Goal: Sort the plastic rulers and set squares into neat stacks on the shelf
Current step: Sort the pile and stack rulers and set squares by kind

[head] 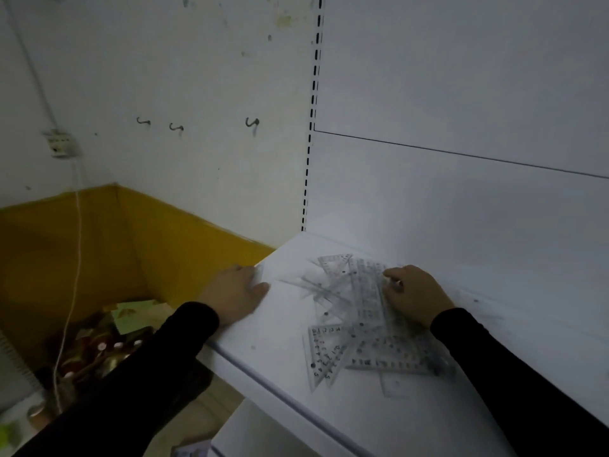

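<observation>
A loose heap of clear plastic rulers and set squares [359, 321] lies jumbled on the white shelf [283, 367]. One set square [324, 352] with printed numbers sits at the heap's near left. My right hand [415, 295] is at the heap's far right edge, fingers curled down onto a ruler [369, 285]; the grip itself is too dim to make out. My left hand [237, 291] rests at the shelf's left end, thumb on top, beside a faint clear piece [260, 275].
The shelf's white back panel [461, 199] rises right behind the heap, with a slotted upright [311, 120] at its left. Below left, a box of mixed clutter [105, 344] stands against a yellow-painted wall. A white cable [77, 258] hangs there.
</observation>
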